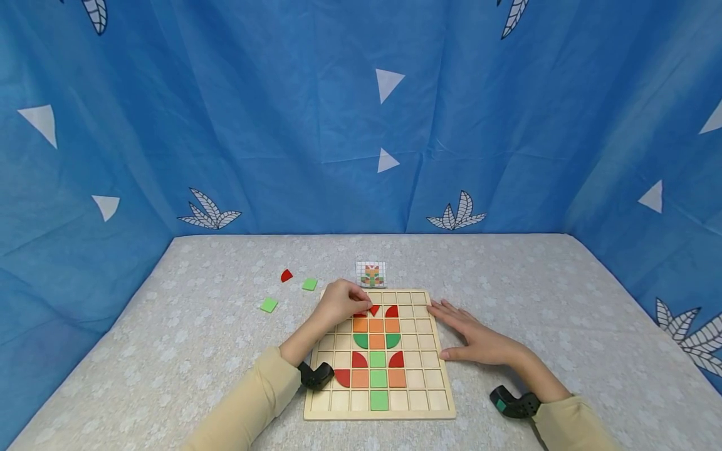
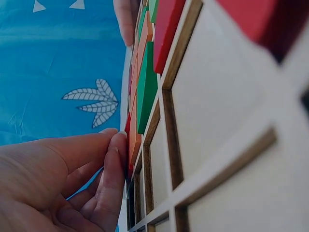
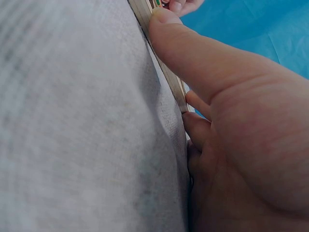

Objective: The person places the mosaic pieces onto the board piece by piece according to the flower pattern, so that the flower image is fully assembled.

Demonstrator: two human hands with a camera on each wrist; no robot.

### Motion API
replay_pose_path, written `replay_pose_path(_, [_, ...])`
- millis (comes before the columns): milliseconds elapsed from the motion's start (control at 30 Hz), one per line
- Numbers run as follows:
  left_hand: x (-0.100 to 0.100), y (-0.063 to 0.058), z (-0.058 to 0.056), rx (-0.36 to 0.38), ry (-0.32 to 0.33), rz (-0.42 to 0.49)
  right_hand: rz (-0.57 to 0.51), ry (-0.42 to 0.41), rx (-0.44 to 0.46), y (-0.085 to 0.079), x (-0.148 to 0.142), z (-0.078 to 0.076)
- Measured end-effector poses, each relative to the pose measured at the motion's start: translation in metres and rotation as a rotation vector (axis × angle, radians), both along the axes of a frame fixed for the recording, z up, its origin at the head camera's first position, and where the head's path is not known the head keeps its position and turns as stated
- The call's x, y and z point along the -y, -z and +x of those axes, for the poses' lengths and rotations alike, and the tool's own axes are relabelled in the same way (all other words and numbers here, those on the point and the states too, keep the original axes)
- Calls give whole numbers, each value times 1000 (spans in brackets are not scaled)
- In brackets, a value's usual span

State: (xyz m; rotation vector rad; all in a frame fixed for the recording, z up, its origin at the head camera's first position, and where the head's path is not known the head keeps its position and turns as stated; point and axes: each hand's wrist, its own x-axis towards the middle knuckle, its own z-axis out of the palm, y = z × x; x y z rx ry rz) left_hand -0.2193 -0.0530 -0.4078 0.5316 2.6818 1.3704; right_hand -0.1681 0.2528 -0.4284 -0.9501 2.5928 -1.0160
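A wooden grid board (image 1: 414, 398) lies on the table, with red, orange and green pieces set in its cells. Near the top of this pattern, my left hand (image 1: 341, 300) pinches a red triangle (image 1: 375, 309) between thumb and fingertips. The left wrist view shows the thumb and finger close together at the board's surface; the fingers hide part of the piece. A red quarter-circle (image 1: 392, 311) sits to the right of the triangle, and orange squares (image 1: 376, 326) lie below. Fingers straight and spread, my right hand (image 1: 479, 338) rests along the board's right edge, with thumb and fingertips touching it.
Left of the board lie a loose red quarter-circle (image 1: 286, 275) and two light green squares (image 1: 309, 284). A small printed pattern card (image 1: 370, 274) is just beyond the board's far edge. Blue cloth (image 1: 316, 125) hangs behind and at both sides of the table.
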Motion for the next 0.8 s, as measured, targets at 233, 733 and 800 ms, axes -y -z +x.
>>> replay_pose_path(233, [0,-1,1,-21,7,12,0,0,0,0,0,0])
replay_pose_path(733, [-3,-2,0,73,25,64,0,2,2,0,-1,0])
replay_pose_path(800, [-3,-2,1,88,24,67,0,2,4,0,0,0])
